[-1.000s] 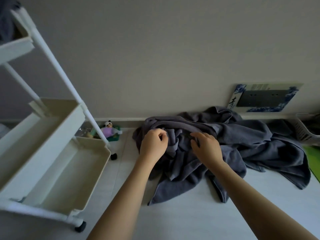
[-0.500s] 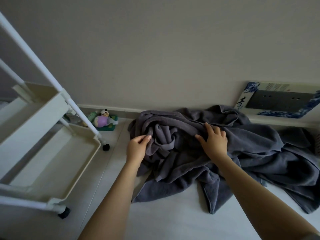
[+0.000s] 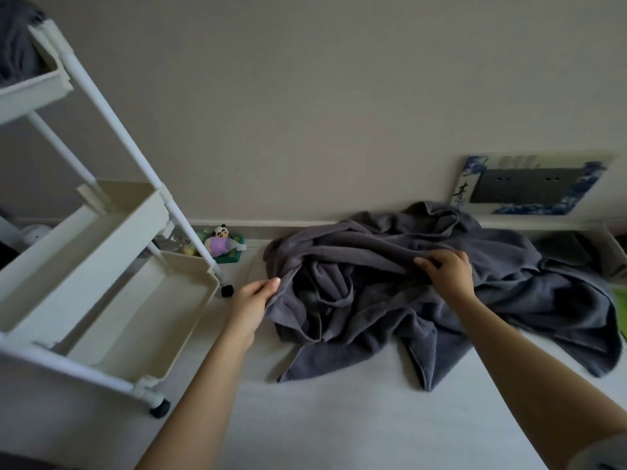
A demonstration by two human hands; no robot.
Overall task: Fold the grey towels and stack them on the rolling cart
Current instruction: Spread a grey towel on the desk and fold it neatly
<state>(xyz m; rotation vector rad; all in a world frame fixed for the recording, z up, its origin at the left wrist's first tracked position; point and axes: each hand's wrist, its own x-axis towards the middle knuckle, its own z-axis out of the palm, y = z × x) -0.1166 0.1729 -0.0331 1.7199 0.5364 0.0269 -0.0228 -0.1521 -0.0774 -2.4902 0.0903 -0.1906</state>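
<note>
A heap of crumpled grey towels (image 3: 390, 293) lies on the pale floor against the wall. My left hand (image 3: 252, 305) pinches the heap's left edge. My right hand (image 3: 448, 271) grips a raised fold along the top of the heap, fingers curled over it. The white rolling cart (image 3: 112, 266) stands at the left with its middle and bottom trays bare. A bit of grey cloth (image 3: 17, 49) shows in its top tray at the frame's corner.
A small panda toy in a green tray (image 3: 222, 244) sits by the wall behind the cart. A blue-and-white framed panel (image 3: 529, 186) leans on the wall at the right. A white basket rim (image 3: 615, 242) and something green (image 3: 621, 300) lie at the far right.
My left hand has slid out to the heap's left edge and pinched it. My right hand has closed on a fold and pulled it taut to the right.
</note>
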